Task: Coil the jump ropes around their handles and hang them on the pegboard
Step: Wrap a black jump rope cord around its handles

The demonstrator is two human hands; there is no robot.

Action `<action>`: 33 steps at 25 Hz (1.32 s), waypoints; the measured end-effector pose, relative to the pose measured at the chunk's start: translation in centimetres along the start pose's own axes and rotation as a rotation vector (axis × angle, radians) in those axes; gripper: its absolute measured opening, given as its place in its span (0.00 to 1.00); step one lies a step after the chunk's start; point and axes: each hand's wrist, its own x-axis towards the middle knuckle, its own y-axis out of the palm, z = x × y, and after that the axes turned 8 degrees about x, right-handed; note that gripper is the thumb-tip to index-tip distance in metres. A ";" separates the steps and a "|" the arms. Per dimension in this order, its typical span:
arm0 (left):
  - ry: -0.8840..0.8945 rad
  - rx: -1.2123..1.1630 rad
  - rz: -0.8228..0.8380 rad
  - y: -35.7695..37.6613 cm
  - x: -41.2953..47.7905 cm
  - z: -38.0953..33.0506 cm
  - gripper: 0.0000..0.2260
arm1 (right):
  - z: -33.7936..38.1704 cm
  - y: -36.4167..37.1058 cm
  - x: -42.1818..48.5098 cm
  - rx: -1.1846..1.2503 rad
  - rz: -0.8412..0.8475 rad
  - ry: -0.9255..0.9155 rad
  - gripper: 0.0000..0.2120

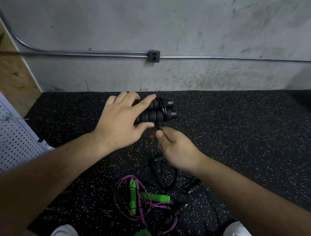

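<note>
From the head camera, the left hand (121,121) gripped the paired black handles (156,111) above the speckled floor (243,135) — a few turns of black rope (161,107) already around them. The right hand (174,147) pinched the rope's loose run just below — pegboard (4,138) at left.

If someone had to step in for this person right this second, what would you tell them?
Left hand: grips the two black handles side by side.
Right hand: pinches that rope's cord just below the handles.
Done: a few turns of cord lie round the handles.
Left: finish the coil and hang it on the pegboard at the left; no rope hangs on the part in view. Then do the green-handled rope and the tangled black ropes on the floor by the feet.
</note>
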 end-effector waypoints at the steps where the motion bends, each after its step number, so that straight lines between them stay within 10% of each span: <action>1: 0.004 0.034 0.005 0.3 0.2 0.3 0.33 | 0.4 0.1 -0.1 -0.048 0.006 0.016 0.14; 7: 0.025 0.122 0.062 1.5 0.4 1.8 0.33 | 4.1 -1.5 -1.6 -0.440 0.056 0.097 0.15; 14: 0.214 0.063 0.162 1.4 -0.1 0.8 0.34 | 5.9 -5.4 -2.0 -0.943 -0.158 -0.218 0.13; 27: 0.327 -0.484 0.422 -2.0 -1.1 -1.9 0.34 | 1.3 -9.1 1.4 -0.137 -0.086 -0.175 0.04; 33: 0.140 -0.502 0.275 -2.9 -0.9 -2.1 0.34 | 0.3 -6.6 1.1 0.309 0.048 0.067 0.10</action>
